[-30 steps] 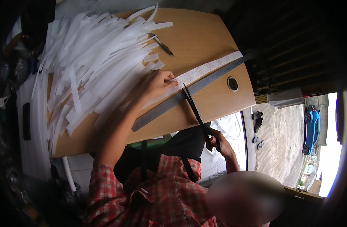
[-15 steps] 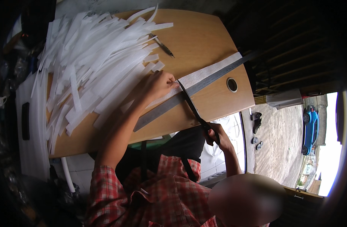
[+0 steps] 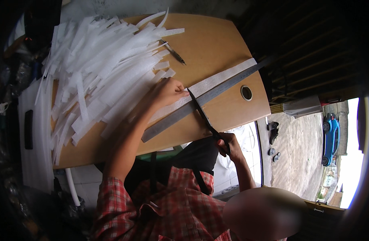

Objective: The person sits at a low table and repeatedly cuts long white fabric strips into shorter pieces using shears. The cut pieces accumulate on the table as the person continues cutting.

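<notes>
Nearest us, our right hand (image 3: 229, 145) gripped the black scissors (image 3: 203, 112), fingers closed round the handles; we could not tell how far the blades were parted. Beyond, they crossed a metal ruler (image 3: 232, 83) to the white foam strip (image 3: 222, 76), which lay along its far edge on the tabletop (image 3: 216, 42). Our left hand (image 3: 168, 90) pinched that strip beside the blade tips. We judged this a cutting step, needing a steady pinch and a straight snip. One second earlier, the tips stood farther from those fingers.
</notes>
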The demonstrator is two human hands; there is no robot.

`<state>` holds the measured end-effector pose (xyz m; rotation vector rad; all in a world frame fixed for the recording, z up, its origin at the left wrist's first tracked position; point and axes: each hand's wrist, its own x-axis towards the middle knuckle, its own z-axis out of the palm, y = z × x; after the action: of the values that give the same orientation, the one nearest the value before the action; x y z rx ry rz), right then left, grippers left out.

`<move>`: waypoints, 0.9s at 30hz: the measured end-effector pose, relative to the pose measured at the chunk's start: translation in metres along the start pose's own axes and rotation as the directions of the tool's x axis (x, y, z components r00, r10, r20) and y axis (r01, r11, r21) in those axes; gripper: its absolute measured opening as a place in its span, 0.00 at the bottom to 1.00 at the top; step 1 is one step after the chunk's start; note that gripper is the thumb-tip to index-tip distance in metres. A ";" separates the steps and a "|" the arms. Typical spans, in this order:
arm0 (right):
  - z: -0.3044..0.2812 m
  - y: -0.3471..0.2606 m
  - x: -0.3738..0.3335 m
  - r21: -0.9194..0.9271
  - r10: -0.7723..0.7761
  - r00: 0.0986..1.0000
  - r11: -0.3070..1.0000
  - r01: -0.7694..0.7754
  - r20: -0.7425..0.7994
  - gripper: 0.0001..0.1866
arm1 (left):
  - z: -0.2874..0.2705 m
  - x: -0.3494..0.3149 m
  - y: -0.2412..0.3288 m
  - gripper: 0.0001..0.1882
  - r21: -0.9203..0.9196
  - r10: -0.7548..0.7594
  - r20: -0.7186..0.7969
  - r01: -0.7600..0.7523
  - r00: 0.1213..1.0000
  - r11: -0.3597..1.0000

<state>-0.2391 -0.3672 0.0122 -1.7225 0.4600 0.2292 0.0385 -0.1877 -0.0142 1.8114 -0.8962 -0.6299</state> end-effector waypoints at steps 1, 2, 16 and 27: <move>-0.002 0.003 -0.001 0.002 0.008 1.000 1.000 -0.008 0.015 0.38 | -0.005 -0.001 0.002 0.14 -0.044 -0.006 -0.056 0.003 0.998 0.999; -0.002 0.004 -0.003 -0.015 -0.003 1.000 1.000 0.003 0.004 0.40 | -0.010 -0.003 0.003 0.14 -0.088 -0.014 -0.112 0.004 0.994 0.996; 0.066 -0.006 -0.052 -0.242 -0.087 0.991 0.964 0.110 0.105 0.50 | -0.038 -0.016 0.028 0.14 -0.025 -0.001 -0.932 -0.059 0.361 0.998; 0.085 -0.003 -0.035 -0.334 -0.136 0.988 0.930 0.153 0.075 0.50 | -0.037 -0.013 0.023 0.15 -0.093 -0.063 -0.929 -0.066 0.364 0.993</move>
<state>-0.2609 -0.2782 0.0113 -2.0742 0.2633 0.2560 0.0517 -0.1635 0.0213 1.6598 -0.0301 0.4226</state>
